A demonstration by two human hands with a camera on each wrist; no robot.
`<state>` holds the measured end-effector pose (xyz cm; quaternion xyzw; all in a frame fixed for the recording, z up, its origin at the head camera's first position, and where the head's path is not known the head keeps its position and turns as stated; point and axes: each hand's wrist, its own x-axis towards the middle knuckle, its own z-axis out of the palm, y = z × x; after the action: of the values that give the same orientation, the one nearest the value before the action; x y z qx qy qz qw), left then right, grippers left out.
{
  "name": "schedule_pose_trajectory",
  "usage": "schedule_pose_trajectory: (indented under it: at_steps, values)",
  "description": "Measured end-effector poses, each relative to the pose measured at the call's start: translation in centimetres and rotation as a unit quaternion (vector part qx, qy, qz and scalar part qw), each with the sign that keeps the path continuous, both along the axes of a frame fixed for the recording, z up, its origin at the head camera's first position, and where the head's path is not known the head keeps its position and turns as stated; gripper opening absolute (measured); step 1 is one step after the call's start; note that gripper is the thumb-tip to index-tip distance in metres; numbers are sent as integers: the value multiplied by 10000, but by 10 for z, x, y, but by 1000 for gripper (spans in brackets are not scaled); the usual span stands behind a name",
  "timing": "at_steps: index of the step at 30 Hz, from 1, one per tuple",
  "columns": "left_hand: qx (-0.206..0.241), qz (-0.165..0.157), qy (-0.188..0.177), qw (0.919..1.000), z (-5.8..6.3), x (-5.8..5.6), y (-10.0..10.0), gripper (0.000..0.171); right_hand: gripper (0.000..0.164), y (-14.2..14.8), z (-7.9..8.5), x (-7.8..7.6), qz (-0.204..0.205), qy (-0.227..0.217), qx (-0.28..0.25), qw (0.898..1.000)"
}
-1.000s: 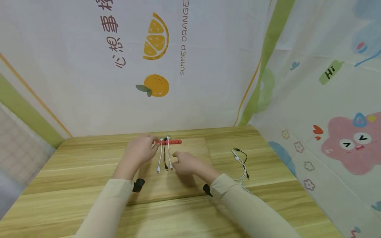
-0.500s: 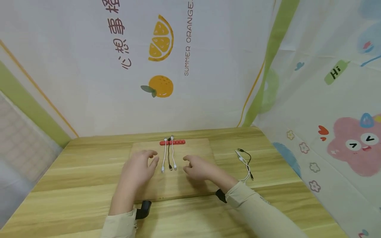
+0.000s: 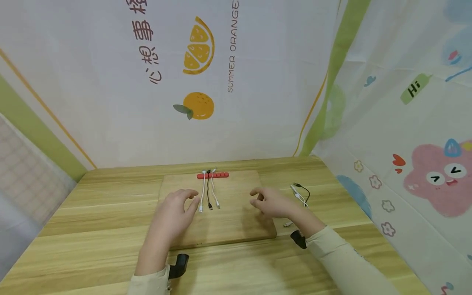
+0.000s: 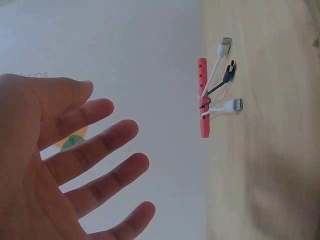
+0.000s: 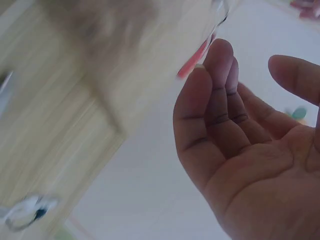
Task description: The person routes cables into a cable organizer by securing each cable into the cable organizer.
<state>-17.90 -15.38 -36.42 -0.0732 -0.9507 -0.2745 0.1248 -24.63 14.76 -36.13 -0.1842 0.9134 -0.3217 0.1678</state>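
"What sat in the red holder (image 3: 221, 175)?"
"Two white cables (image 3: 202, 196), a black cable (image 3: 208, 191) between, on the wooden board (image 3: 236, 225)."
"The grip?"
"Left hand (image 3: 174, 215) was spread; right hand (image 3: 274, 203) had its thumb apart."

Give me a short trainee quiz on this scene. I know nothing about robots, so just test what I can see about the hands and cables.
1. True or false: the left hand holds nothing.

2. How many cables cross the red strip on the wooden board?
A) two
B) three
C) five

3. Fill in: the loose cables on the table lie nearer the ____ hand.

Key: 1. True. 2. B. 3. Right; that is the right hand.
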Motion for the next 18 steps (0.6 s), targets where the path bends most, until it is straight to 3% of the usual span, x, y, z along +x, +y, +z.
schedule_pose_trajectory:
  at_steps: [12,18]
  values:
    - [31,73,137,9999,-4,3,0,30,17,84,0,-14,-464,875,815,9917]
    - [-48,137,131,9998,-5,3,1,29,13,102,-4,-16,-658,923,1164,9867]
